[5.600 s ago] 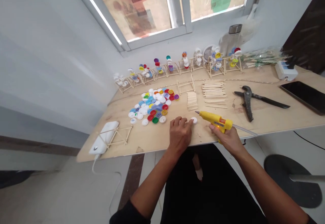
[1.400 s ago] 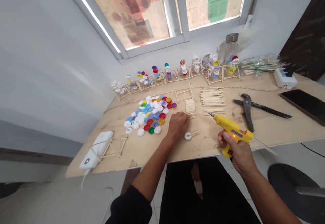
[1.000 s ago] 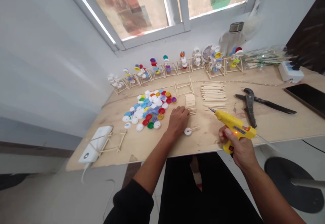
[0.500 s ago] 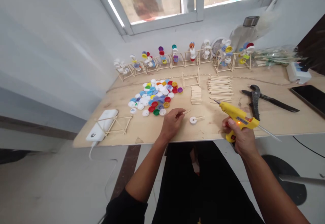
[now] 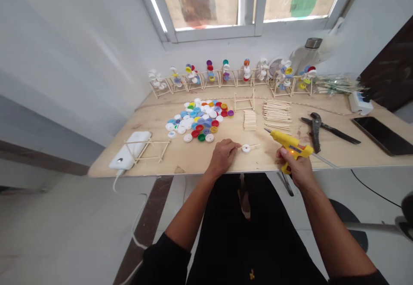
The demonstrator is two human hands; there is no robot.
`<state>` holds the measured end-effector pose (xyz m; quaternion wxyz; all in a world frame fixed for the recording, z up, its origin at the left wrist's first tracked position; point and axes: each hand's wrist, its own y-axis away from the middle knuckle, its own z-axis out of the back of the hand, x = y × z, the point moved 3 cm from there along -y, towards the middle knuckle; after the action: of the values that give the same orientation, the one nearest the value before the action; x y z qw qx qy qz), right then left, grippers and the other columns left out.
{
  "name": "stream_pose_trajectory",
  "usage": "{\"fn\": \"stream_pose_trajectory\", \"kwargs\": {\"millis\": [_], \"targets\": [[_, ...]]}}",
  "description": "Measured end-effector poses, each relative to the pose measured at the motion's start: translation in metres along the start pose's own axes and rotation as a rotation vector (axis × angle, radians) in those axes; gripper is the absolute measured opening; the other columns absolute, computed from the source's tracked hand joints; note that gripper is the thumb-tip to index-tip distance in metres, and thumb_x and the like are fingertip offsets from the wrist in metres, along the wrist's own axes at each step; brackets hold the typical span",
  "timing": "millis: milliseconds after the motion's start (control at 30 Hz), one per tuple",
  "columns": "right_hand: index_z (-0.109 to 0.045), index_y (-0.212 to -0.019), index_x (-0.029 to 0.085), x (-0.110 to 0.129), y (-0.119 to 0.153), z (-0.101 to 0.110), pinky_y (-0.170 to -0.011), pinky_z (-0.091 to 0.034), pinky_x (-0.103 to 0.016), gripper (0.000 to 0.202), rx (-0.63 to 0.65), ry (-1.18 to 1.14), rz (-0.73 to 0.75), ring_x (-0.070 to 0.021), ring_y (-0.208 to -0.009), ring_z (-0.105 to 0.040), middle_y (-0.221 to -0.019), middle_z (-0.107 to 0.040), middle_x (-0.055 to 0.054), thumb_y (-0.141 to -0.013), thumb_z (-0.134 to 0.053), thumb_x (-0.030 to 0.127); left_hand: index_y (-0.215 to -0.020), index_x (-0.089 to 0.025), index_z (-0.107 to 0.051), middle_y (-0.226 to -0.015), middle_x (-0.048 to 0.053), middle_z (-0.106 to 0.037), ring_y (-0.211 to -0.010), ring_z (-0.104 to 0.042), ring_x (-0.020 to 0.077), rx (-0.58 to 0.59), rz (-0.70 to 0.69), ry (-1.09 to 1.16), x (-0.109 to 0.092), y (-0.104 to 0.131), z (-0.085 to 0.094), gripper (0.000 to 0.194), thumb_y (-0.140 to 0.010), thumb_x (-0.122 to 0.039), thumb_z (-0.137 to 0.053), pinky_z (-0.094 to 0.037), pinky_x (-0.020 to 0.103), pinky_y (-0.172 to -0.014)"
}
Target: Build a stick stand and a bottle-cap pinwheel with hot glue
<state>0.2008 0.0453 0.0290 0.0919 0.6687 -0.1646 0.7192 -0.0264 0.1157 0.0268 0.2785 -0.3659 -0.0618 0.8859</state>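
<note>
head view: left hand (image 5: 224,156) pinches short stick (image 5: 239,147) between thumb and fingers, its end at white cap (image 5: 246,148) near table (image 5: 167,156) edge. second stick (image 5: 254,145) points right from cap. right hand (image 5: 297,164) wrapped around yellow glue gun (image 5: 288,142), nozzle toward left. short sticks (image 5: 249,120), long sticks (image 5: 276,114) lie beyond; cap pile (image 5: 200,119) left of them.

The left fingers (image 5: 235,145) hold one stick (image 5: 240,147) beside one lone cap (image 5: 246,149); beyond them are two stick piles (image 5: 276,113) and nine wheels (image 5: 210,68). The right fingers (image 5: 280,154) hold one glue gun (image 5: 284,139); right of them lies one phone (image 5: 382,135).
</note>
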Motion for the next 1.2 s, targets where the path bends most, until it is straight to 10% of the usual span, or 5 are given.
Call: {"fn": "stream_pose_trajectory", "kwargs": {"millis": [1200], "targets": [[-0.06, -0.07, 0.016, 0.0009, 0.0036, -0.0007, -0.053, -0.041, -0.025, 0.036, 0.044, 0.046, 0.035, -0.0117, -0.056, -0.051, -0.063, -0.059, -0.001, -0.068, -0.066, 0.051, -0.092, -0.02, -0.065, -0.085, 0.005, -0.061, -0.086, -0.053, 0.0179, 0.013, -0.013, -0.165, -0.0034, 0.003, -0.0051, 0.022, -0.084, -0.016, -0.044, -0.04, 0.032, -0.077]]}}
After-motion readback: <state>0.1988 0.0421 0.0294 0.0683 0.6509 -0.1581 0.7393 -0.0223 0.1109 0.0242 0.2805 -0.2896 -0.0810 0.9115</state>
